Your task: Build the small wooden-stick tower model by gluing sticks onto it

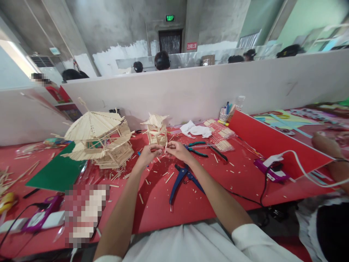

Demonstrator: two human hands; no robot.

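In the head view my right hand point(177, 150) pinches a short pale wooden stick point(166, 145) upright between its fingertips. My left hand point(148, 154) is closed beside it, fingertips close to the same stick; what they grip is too small to tell. Just beyond both hands stands a small pavilion model point(156, 131) built of wooden sticks. A larger stick pavilion point(95, 140) with a layered roof is on the left. Blue-handled cutters point(180, 182) lie below my right wrist. Teal-handled pliers point(199, 149) rest to the right of my right hand.
Stick offcuts scatter over the red table point(155, 214). Bagged sticks point(219, 134), white tissue point(195, 130) and a pen cup point(225, 114) stand at the back. A red board point(272, 142) separates a co-worker's hand point(325, 147) on the right. Purple power strips point(269, 173) and cables lie about.
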